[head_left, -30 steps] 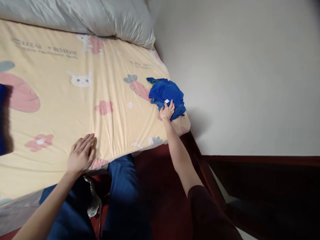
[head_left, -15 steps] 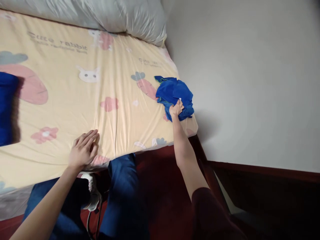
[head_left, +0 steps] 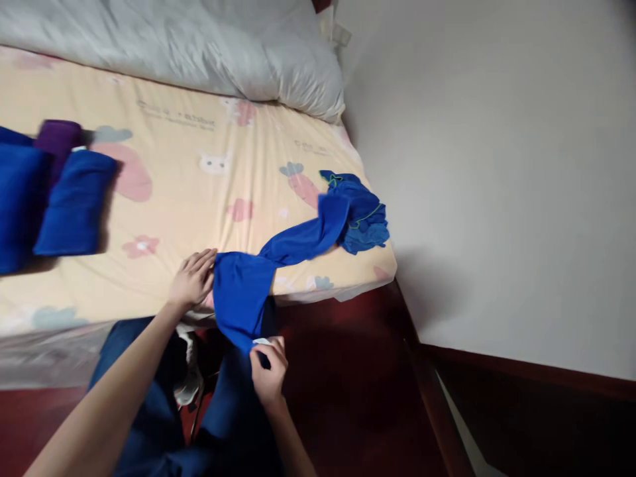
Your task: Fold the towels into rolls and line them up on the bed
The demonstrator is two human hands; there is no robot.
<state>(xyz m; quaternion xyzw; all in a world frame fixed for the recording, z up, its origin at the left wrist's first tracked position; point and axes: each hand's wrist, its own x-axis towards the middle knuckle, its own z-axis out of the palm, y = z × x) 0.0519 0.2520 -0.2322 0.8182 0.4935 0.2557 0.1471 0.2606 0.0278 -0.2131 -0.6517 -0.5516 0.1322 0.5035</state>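
Note:
My right hand (head_left: pixel 269 370), its fingers pinched together, grips the corner of a blue towel (head_left: pixel 242 285) beside a small white tag (head_left: pixel 262 341). From that corner, held out past the bed's near edge, the towel trails across the mattress in a twisted strip toward a crumpled pile of blue cloth (head_left: pixel 370 225) with green edging. My left hand (head_left: pixel 193 278) lies on the bed with its fingers stretched out, at the towel's left edge. Whether those fingers press on the fabric is hard to see.
A patterned yellow sheet (head_left: pixel 179 199) covers the bed. Folded blue cloths (head_left: pixel 79 205) and a purple one (head_left: pixel 58 140) lie on the left. A grey bolster-like bundle (head_left: pixel 199 56) runs along the far side. The white wall (head_left: pixel 487 165) stands on the right.
My right hand has pulled the towel out of the pile, toward me and left past the bed edge. The view has shifted left, bringing more folded cloths into sight.

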